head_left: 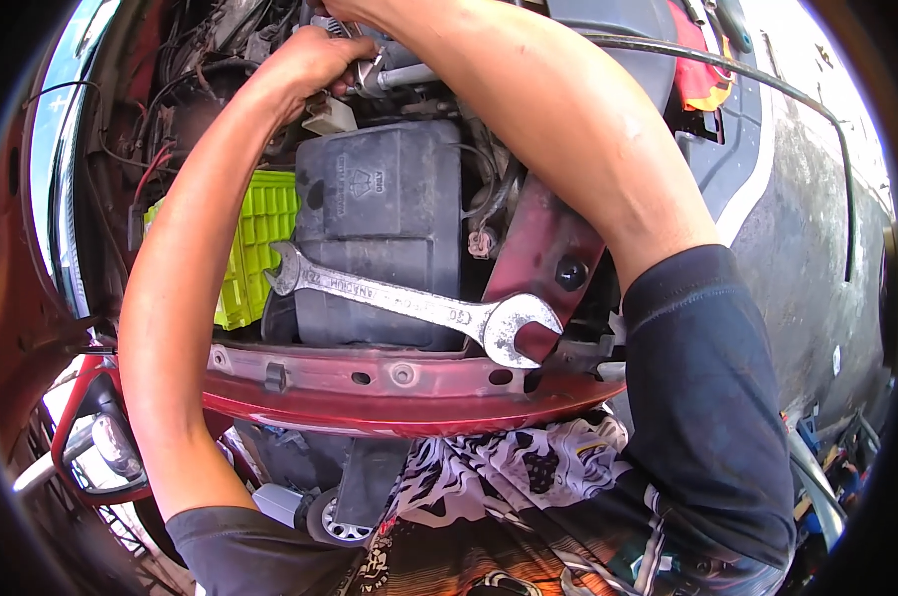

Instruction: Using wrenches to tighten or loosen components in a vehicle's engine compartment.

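My left hand (318, 62) reaches deep into the engine bay, fingers curled in beside a metal fitting (372, 74) at the end of a grey pipe (409, 74). What those fingers grip is hidden. At the top edge, just above it, my right hand (342, 6) is mostly cut off and its fingers do not show. A large double open-end wrench (399, 298) lies across a black plastic box (379, 199), its bigger jaw over the red front panel. Under my left forearm sits a bright green ribbed plastic part (260, 238).
The car's red front crossmember (419, 372) runs between my body and the engine. A black rod (767, 81) bends across the upper right, past a red and orange cloth (702, 70). A side mirror (101, 447) is at lower left; loose wires (156, 159) hang at left.
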`<state>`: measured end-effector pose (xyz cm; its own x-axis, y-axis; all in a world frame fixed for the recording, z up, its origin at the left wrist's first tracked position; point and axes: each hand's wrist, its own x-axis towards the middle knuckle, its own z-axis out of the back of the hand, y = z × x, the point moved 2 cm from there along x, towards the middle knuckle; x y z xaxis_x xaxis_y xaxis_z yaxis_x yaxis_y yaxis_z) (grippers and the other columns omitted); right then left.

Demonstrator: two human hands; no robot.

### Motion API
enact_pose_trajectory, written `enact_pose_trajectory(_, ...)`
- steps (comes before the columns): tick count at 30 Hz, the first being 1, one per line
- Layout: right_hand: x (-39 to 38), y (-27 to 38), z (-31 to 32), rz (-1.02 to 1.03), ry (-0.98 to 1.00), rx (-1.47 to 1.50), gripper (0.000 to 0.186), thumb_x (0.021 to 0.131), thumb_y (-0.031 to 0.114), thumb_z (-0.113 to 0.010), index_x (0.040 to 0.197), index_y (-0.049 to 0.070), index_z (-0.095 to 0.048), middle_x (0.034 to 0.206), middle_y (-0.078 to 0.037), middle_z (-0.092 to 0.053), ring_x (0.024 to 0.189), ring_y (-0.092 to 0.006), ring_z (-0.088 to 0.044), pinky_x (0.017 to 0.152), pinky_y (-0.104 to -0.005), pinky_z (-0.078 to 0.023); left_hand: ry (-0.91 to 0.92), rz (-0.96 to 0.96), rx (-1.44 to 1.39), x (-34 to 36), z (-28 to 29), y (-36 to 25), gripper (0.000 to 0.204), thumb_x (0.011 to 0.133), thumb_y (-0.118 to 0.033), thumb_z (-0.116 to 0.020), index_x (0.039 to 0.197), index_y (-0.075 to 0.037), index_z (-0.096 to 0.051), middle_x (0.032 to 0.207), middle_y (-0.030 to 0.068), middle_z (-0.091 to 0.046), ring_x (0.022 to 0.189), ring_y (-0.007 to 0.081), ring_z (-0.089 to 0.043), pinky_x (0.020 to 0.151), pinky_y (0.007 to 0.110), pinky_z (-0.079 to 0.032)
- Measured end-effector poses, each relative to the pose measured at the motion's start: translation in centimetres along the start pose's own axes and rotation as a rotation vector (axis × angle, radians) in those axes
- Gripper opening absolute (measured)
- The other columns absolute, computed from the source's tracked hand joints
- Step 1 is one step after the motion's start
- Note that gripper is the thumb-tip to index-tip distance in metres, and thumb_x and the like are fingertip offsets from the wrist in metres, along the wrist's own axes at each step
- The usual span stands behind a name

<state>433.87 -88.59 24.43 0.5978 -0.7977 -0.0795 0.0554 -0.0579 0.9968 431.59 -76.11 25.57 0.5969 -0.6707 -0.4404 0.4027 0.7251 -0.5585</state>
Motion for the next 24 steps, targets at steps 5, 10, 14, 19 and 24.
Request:
enact_pose_trajectory(5,-0.9,1.3,-0.5,0.015,0.040,0.014,0.080,0.091,0.062,-0.045,0.122,-0.009,-0.064,0.128,-0.034,-0.059,0.127,-0.0445,-0.055,0.109,-0.0445,-0.040,-0.099,-0.133,0.137,0.8,0.8,1.6,0.037,0.083,-0.031,-0.076,0.087,0.006,-0.072,0.072,0.0097,-0.067,0.063,0.0161,-0.059,0.060,0.035,-0.046)
enact_pose_trajectory(10,-1.7,1.0,-0.1,0.096,0.049,-0.010,0.070,0.090,0.055,-0.050,0.118,-0.008,-0.067,0.125,-0.032,-0.062,0.125,-0.0431,-0.057,0.106,-0.0444,-0.042,-0.116,-0.142,0.066,0.3,-0.2,2.2,0.029,0.093,-0.024,-0.068,0.092,0.005,-0.072,0.079,0.0038,-0.067,0.068,0.0088,-0.054,0.064,0.028,-0.043)
enact_pose_trajectory(14,-4.9,2.3,0.6,0.152,0.132,0.226,0.060,0.088,0.046,-0.054,0.108,-0.009,-0.070,0.110,-0.030,-0.069,0.106,-0.0401,-0.066,0.093,-0.0433,-0.048,-0.185,-0.164,0.127,-0.5,0.2,3.5,0.032,0.094,-0.027,-0.066,0.093,0.005,-0.072,0.078,0.0025,-0.066,0.070,0.0094,-0.055,0.066,0.028,-0.044)
enact_pose_trajectory(19,-3.3,1.7,0.8,0.194,0.136,0.329,0.057,0.087,0.042,-0.056,0.100,-0.011,-0.070,0.094,-0.028,-0.071,0.087,-0.0345,-0.068,0.082,-0.0431,-0.049,0.142,-0.233,0.071,-1.4,1.9,3.2,0.035,0.092,-0.026,-0.066,0.108,0.005,-0.069,0.099,0.0087,-0.068,0.084,0.0115,-0.060,0.075,0.027,-0.048)
enact_pose_trajectory(24,-3.8,2.1,0.0,0.090,0.247,0.377,0.058,0.088,0.043,-0.056,0.093,-0.013,-0.068,0.076,-0.024,-0.067,0.065,-0.0297,-0.063,0.062,-0.0437,-0.046,0.061,-0.570,0.386,-1.8,1.6,5.4,0.038,0.086,-0.013,-0.065,0.117,0.008,-0.063,0.101,0.0135,-0.071,0.089,0.0188,-0.065,0.085,0.036,-0.051)
